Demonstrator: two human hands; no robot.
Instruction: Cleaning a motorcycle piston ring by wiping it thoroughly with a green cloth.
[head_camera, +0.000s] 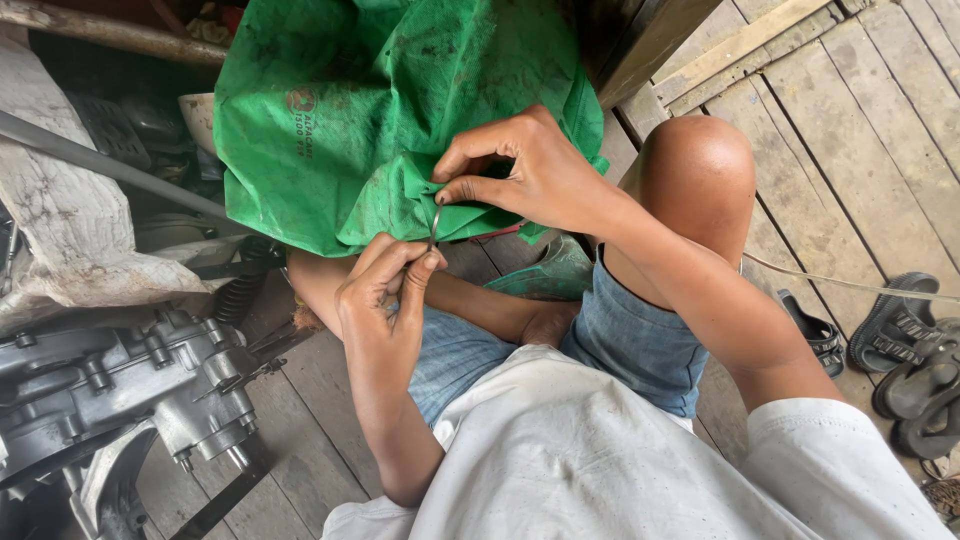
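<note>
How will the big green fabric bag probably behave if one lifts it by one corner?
The green fabric bag would probably hang floppy: it already lies in deep folds and creases. It seems light for its size, since the right hand gathers its edge with only fingertips. Its matte, stained surface looks unlikely to slip. The left hand holds a thin metal piece against it.

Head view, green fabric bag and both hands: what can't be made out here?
- Thin curved metal piece: its ends are covered by the left hand and the right hand; too small to identify.
- Crumpled green fabric bag: contents hidden by its folds; the top is cut off by the frame edge.
- Grey metal engine casing: cut off at the left and bottom edges.
</note>
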